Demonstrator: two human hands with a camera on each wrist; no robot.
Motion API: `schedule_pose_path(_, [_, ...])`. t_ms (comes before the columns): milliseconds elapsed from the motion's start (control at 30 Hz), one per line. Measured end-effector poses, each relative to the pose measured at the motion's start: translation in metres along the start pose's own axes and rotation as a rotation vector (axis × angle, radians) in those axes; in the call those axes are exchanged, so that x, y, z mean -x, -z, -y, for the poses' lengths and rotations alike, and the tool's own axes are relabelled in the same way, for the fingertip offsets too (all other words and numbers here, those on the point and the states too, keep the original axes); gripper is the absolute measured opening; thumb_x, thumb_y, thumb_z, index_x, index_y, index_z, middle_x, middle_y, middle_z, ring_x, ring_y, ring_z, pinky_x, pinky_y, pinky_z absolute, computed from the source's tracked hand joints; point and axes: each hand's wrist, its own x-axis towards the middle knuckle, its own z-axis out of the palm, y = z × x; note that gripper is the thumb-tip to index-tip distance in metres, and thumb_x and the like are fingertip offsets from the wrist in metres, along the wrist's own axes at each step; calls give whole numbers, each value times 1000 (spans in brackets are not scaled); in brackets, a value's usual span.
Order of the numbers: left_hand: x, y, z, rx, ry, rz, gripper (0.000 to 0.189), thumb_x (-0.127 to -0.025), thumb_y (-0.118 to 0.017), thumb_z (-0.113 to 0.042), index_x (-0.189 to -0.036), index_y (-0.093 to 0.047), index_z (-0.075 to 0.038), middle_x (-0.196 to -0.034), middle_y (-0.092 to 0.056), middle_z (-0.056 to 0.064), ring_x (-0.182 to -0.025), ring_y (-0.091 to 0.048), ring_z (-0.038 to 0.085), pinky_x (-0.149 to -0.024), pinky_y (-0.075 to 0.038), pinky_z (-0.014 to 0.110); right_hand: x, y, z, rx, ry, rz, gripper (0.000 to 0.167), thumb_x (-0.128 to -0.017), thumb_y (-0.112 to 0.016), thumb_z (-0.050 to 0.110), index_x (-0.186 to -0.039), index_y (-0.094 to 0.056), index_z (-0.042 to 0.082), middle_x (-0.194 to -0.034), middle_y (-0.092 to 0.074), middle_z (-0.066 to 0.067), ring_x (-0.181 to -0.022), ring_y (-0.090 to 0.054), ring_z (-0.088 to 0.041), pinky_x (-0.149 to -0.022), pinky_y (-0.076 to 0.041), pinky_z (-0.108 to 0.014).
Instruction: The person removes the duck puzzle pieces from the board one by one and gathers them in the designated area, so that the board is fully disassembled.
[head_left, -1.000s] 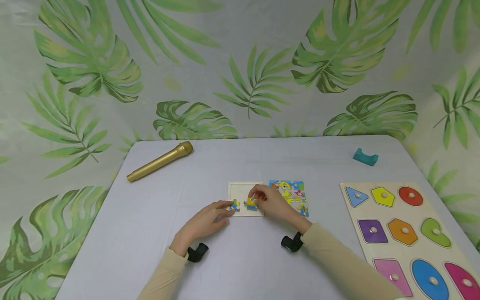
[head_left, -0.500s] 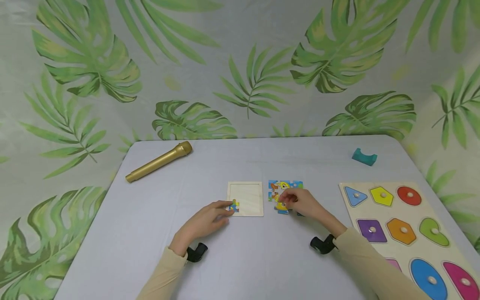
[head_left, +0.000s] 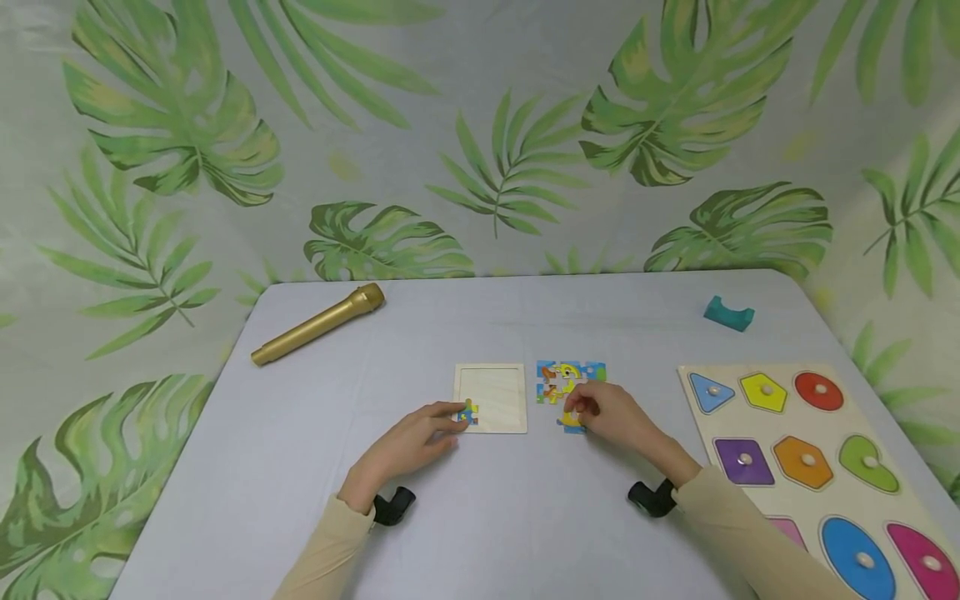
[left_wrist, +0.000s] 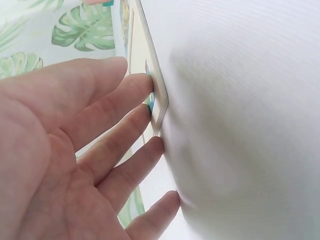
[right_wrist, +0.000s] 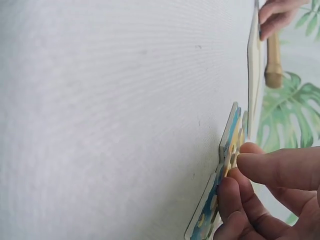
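A square light-wood puzzle tray (head_left: 501,392) lies mid-table, with one blue-and-yellow jigsaw piece (head_left: 472,413) in its lower left corner. My left hand (head_left: 416,437) rests its fairly straight fingers at that corner; the left wrist view shows fingertips (left_wrist: 145,85) touching the tray's rim and piece. Right of the tray, several jigsaw pieces (head_left: 551,372) lie together in a colourful picture. My right hand (head_left: 618,417) pinches a yellow-and-blue jigsaw piece (head_left: 570,423) at the near side of this group. Its fingers hide part of the pieces. In the right wrist view the thumb (right_wrist: 260,165) is close against the pieces.
A gold microphone (head_left: 318,325) lies at the far left. At the far right is a teal curved block (head_left: 729,314). A wooden shape board (head_left: 813,425) with knobbed coloured shapes covers the right side. Leaf-print cloth (head_left: 495,167) hangs behind the table.
My right hand has moved right from the tray to the group of pieces, taking the yellow-and-blue jigsaw piece along, then shifted it slightly nearer and rightward. The left hand stays at the tray's corner.
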Motion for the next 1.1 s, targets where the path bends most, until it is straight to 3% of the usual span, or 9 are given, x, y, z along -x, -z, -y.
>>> schedule_pose_path(200, [0, 1, -2, -13, -9, 0, 31, -95, -60, -12, -123, -63, 1, -141, -46, 15, -128, -43, 35, -102, -37, 47, -2, 0, 12, -39, 51, -43, 19, -79, -63, -12, -88, -67, 4, -83, -62, -2, -75, -52, -15, -67, -47, -28])
schedule_pose_path(367, [2, 2, -3, -55, -39, -7, 31, -95, -60, -12, -122, -64, 2, -140, -47, 16, -128, -43, 36, -102, -37, 48, -15, -9, 30, -134, 112, -19, 22, -79, -58, -14, -93, -66, 0, -87, -63, -6, -76, -54, -16, -68, -48, -29])
schedule_pose_path(533, [4, 4, -2, -100, -66, -24, 30, -94, -61, -12, -121, -65, 1, -139, -48, 17, -129, -40, 39, -104, -33, 51, -35, -27, 49, -149, 189, 12, 25, -78, -54, -14, -96, -66, -1, -91, -65, -8, -76, -54, -14, -82, -44, -36])
schedule_pose_path(600, [6, 5, 1, -119, -68, -20, 29, -94, -61, -11, -121, -66, -1, -139, -48, 18, -130, -38, 41, -105, -31, 53, -41, -34, 56, -161, 200, 30, 25, -78, -56, -13, -98, -66, -2, -93, -65, -9, -76, -54, -14, -82, -44, -35])
schedule_pose_path(700, [8, 6, 5, -144, -68, -3, 29, -94, -59, -12, -121, -67, -4, -140, -48, 17, -131, -35, 43, -105, -29, 56, -49, -42, 65, -175, 195, 57, 26, -78, -60, -11, -102, -65, -3, -96, -64, -10, -78, -54, -14, -72, -47, -28])
schedule_pose_path(867, [11, 8, 8, -147, -71, 29, 31, -95, -57, -14, -124, -65, -7, -143, -45, 17, -133, -31, 46, -102, -27, 62, -59, -53, 77, -139, 190, 87, 29, -79, -64, -9, -107, -65, -4, -97, -63, -11, -81, -56, -18, -72, -46, -25])
schedule_pose_path(1100, [14, 9, 8, -159, -64, 48, 33, -95, -58, -15, -127, -64, -10, -144, -43, 16, -133, -29, 46, -101, -24, 65, -66, -64, 86, -43, 175, 121, 32, -81, -66, -3, -113, -66, -2, -95, -57, -9, -82, -50, -18, -75, -45, -30])
